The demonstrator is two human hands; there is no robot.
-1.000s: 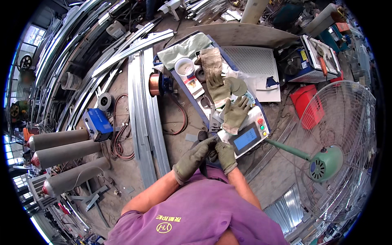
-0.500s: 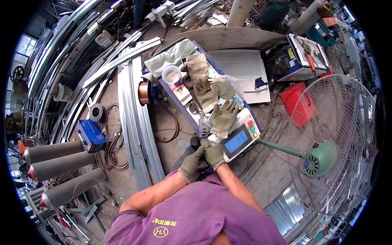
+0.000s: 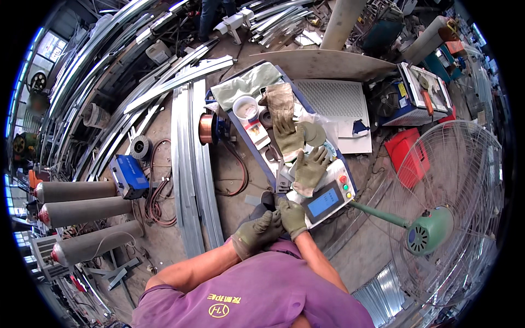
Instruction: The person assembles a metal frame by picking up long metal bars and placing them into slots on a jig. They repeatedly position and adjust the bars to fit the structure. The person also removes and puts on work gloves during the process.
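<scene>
Both my hands wear olive-green work gloves and meet in front of my waist, beside the near end of a control cabinet. My left hand is curled, its thumb up and its fingertips against the right glove. My right hand is bent closed next to it; whatever lies between the fingers is hidden. Just beyond is a control panel with a lit screen and red, green and yellow buttons. One loose glove lies next to the panel, and a longer, dirtier glove lies farther back.
The cabinet top also carries a white tub, round discs and a pale green cloth. A copper wire spool and long metal profiles are to the left. On the right stand a caged fan and a red bin.
The whole scene has shifted right and down in the view. My hands have moved a little left relative to the cabinet, and the gap between the two gloves has widened slightly.
</scene>
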